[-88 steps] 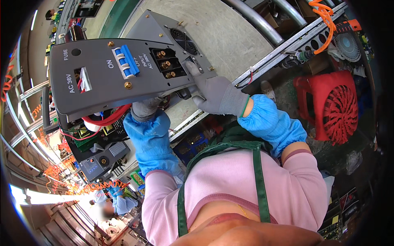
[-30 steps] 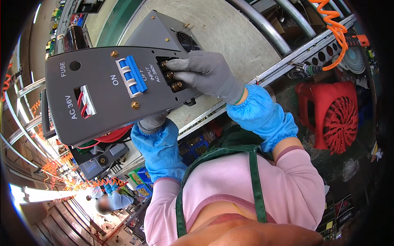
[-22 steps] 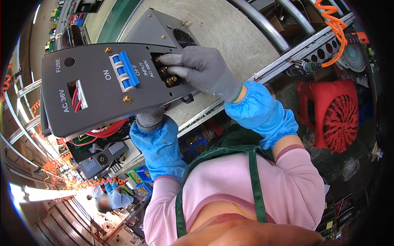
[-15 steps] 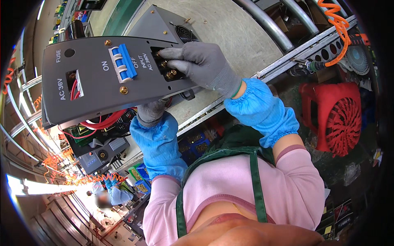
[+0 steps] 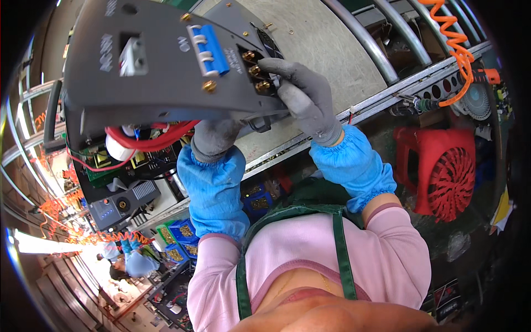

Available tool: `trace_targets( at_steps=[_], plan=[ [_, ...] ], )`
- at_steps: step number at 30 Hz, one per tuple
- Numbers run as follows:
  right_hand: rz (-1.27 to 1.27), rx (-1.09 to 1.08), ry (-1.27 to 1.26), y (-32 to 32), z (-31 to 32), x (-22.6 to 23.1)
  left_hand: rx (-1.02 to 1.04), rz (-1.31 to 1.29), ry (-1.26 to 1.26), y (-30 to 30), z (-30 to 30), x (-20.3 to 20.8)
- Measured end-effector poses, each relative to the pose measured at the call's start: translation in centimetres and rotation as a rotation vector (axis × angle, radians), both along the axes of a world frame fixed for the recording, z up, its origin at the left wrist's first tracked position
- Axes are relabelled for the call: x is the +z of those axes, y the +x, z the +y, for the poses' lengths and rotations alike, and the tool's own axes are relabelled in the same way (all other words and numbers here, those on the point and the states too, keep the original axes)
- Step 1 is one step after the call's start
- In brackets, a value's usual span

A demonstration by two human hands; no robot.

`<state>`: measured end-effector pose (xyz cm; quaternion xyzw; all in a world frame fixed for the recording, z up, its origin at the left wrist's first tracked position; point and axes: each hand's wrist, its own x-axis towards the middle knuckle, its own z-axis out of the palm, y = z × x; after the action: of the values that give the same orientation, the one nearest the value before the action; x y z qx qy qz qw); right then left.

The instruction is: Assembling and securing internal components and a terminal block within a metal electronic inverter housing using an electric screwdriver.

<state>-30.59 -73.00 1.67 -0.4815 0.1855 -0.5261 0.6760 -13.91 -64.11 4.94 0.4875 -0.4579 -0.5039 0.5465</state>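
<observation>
dark grey metal panel (image 5: 160, 88): top cut off by frame. grey-gloved left hand (image 5: 215, 137): fingers hidden behind panel's lower edge, grip cannot be told. panel lies left of grey-gloved right hand (image 5: 314, 98), thumb and forefinger parted, forefinger near threaded brass terminals (image 5: 254, 70); contact unclear.

With twelve o'clock at the top of the view, the panel (image 5: 155, 94) stands at ten. On its face, the switch (image 5: 209, 50) lies at two o'clock and the terminals (image 5: 254, 70) in a recess at three. The right hand (image 5: 307, 94) is at the panel's three to four o'clock, its fingers (image 5: 285, 69) just beside the terminals; the left hand (image 5: 215, 138) is at five, under the lower edge. Cables (image 5: 149, 144) hang below the panel, above circuit boards (image 5: 102, 174). Behind the panel, a casing (image 5: 229, 19) sits on the bench (image 5: 337, 61). Rollers (image 5: 368, 44) lie at one o'clock, a coiled hose (image 5: 456, 44) at two, a stool (image 5: 417, 177) at three, parts bins (image 5: 180, 238) at eight.
</observation>
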Motion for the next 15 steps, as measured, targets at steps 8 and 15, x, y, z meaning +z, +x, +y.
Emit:
trace_targets(
  at_steps=[8, 15],
  plan=[
    [0.112, 0.254, -0.053, -0.7, 0.2, 2.7, -0.144, -0.196, 0.012, -0.6, -2.5, 3.8],
    [1.042, 0.076, -0.378, -3.3, 0.0, 3.5, 0.0, -0.433, -0.441, -0.7, -3.8, 1.9]
  ],
)
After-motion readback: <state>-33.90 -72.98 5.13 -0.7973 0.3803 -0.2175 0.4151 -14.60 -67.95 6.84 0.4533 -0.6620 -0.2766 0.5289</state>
